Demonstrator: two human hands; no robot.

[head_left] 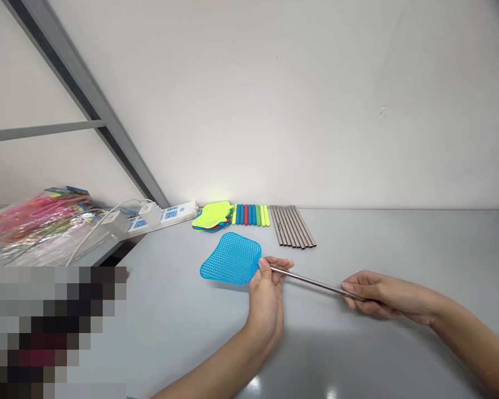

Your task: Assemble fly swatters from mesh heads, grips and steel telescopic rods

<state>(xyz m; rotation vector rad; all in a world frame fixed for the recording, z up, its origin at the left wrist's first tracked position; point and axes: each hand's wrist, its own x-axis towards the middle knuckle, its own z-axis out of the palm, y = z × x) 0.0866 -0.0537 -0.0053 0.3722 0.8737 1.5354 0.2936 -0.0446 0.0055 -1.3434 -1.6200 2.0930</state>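
Observation:
My left hand (267, 288) pinches a blue fly swatter head (233, 257) at its neck, thumb on top. The perforated paddle points left, above the table. A thin metal tube (311, 282) runs from my left fingers to my right hand (370, 293), which is closed around its far end. Fingers hide the place where tube and neck meet, so I cannot tell how far one sits in the other. Beyond my hands lie a pile of swatter heads (213, 215) with a yellow one on top, a row of coloured handles (251, 215) and several metal tubes (293, 227).
The grey table (419, 244) meets a white wall (316, 111) at the back. A white power strip (166, 217) with plugs and cables lies at the back left. Beside it are plastic bags (37, 221) of pink and green items. A pixelated patch covers the lower left.

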